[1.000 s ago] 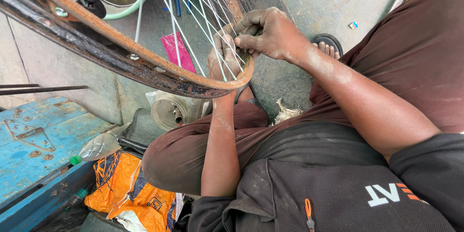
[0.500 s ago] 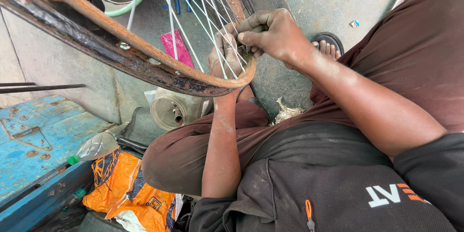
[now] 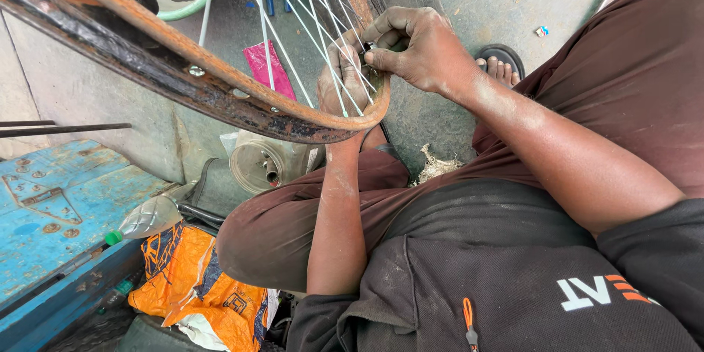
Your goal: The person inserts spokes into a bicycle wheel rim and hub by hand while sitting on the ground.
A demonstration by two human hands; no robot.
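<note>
Where the rusty rim point(image 3: 220, 92) curves down over the person's lap, both hands meet at its lowest bend. Left hand point(image 3: 343, 81) reaches up from below, behind the spokes point(image 3: 308, 22), fingers curled against the inside of the rim; whether it grips a spoke or only braces the rim cannot be told through the wires. Right hand point(image 3: 418, 48) comes in from the right, fingers bent and pinched together at the tips on a small object just where a spoke meets the rim; the object is too small and hidden to identify. The two hands are touching or nearly so. The rim is bare of tyre, orange-brown with dark patches, spoke heads showing along its outer face, and it runs from the upper left corner down to the hands. Thin silver spokes fan upward from it toward the top edge. Below the rim, on the floor: a pink packet point(image 3: 270, 70), a clear roll point(image 3: 264, 161), a clear plastic bottle point(image 3: 143, 220) with green cap, an orange bag point(image 3: 194, 279), a blue metal box point(image 3: 51, 213) at left. Toes in a sandal point(image 3: 500, 62) show just beyond the right wrist. A green hose point(image 3: 198, 0) loops at the top.
</note>
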